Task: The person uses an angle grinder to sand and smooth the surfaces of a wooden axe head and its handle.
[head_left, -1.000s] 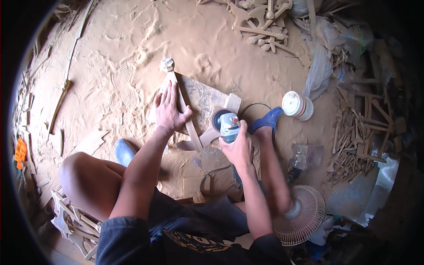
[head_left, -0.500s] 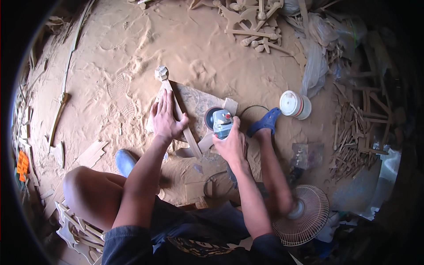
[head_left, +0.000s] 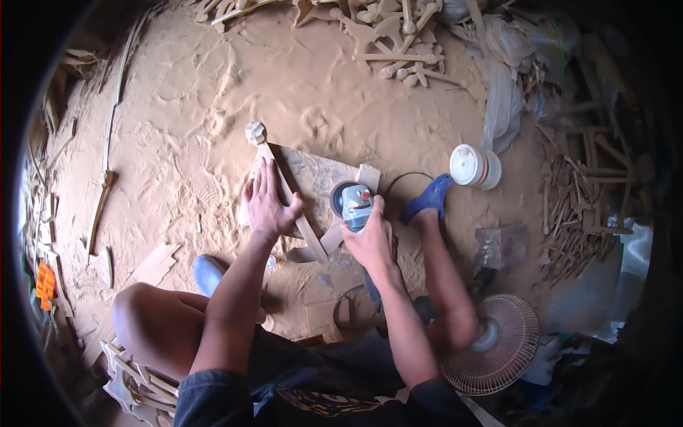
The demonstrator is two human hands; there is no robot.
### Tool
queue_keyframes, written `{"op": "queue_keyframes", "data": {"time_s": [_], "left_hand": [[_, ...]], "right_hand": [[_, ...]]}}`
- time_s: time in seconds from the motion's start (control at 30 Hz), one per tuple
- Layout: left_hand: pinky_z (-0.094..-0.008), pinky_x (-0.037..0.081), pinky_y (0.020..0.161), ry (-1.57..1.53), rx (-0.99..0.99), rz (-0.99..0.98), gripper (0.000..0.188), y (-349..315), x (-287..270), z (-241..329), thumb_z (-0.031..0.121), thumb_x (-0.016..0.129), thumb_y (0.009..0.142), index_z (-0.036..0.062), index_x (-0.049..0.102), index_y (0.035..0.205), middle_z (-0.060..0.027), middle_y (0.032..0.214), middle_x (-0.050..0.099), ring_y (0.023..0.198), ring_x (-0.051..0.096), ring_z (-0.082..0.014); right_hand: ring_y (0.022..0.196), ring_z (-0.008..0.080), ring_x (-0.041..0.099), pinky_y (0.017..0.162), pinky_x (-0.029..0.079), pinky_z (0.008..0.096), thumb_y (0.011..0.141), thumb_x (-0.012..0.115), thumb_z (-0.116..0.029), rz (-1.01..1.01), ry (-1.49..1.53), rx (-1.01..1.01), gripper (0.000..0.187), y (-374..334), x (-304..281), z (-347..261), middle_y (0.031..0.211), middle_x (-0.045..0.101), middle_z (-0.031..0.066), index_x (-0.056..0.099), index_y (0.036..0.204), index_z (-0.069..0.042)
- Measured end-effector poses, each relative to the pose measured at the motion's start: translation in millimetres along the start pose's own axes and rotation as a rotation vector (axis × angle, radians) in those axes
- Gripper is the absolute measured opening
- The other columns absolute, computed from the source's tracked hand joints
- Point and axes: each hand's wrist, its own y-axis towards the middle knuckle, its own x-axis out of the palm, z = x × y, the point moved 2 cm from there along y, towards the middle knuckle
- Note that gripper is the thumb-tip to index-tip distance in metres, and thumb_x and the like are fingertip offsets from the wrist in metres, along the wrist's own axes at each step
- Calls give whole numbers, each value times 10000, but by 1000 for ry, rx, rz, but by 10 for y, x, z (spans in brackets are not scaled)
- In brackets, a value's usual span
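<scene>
1. The carved wooden strip (head_left: 284, 186) lies on a flat board (head_left: 320, 174) on the sawdust floor (head_left: 213, 107).
2. The left hand (head_left: 267, 206) presses flat on it, fingers spread open.
3. The right hand (head_left: 370, 238) is closed around the angle grinder (head_left: 353, 203), just beside the strip.
4. A blue sandal (head_left: 425, 199) and a fan (head_left: 498, 349) are near.

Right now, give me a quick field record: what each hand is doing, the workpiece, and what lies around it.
left hand: pressed flat on the wooden stick, holding it down
right hand: gripping the angle grinder
wooden stick: long, carved knob at far end, lying on a flat board
ground: covered in sawdust
right side: white tub, blue shoe, fan
far edge: pile of carved wooden pieces
</scene>
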Motion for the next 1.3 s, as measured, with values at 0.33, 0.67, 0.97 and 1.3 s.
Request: {"op": "queue_keyframes", "data": {"time_s": [0.33, 0.67, 0.97, 1.3], "left_hand": [[-501, 226, 1278, 29, 16, 52, 1054, -23, 26, -4, 514, 695, 817, 41, 315, 1679, -239, 1723, 343, 1587, 362, -321], [-488, 208, 1283, 48, 25, 35, 1075, 16, 77, 33, 548, 680, 802, 30, 325, 1675, -247, 1731, 322, 1591, 356, -310], [-485, 234, 1269, 54, 52, 52, 1067, -2, 94, -13, 519, 695, 803, 25, 324, 1673, -261, 1720, 337, 1597, 354, -307], [-480, 227, 1276, 104, 68, 56, 1035, -66, 153, 9, 520, 668, 863, 17, 290, 1685, -272, 1726, 315, 1592, 360, -316]], "right_hand": [[1049, 513, 716, 913, 569, 570, 834, 838, -302, 180, -38, 138, 973, -518, -32, 925, 1145, 713, 351, 303, 1583, 14], [1193, 515, 663, 1006, 542, 534, 830, 823, -272, 74, 44, 76, 1074, -421, 97, 778, 1308, 634, 386, 185, 1636, 39], [991, 539, 711, 891, 562, 602, 845, 802, -289, 13, -1, 60, 990, -385, 144, 410, 1099, 715, 359, 265, 1629, -9], [974, 523, 717, 863, 567, 588, 825, 824, -325, 262, 92, 312, 970, -851, -370, 1238, 1092, 717, 345, 287, 1567, -6]]}}
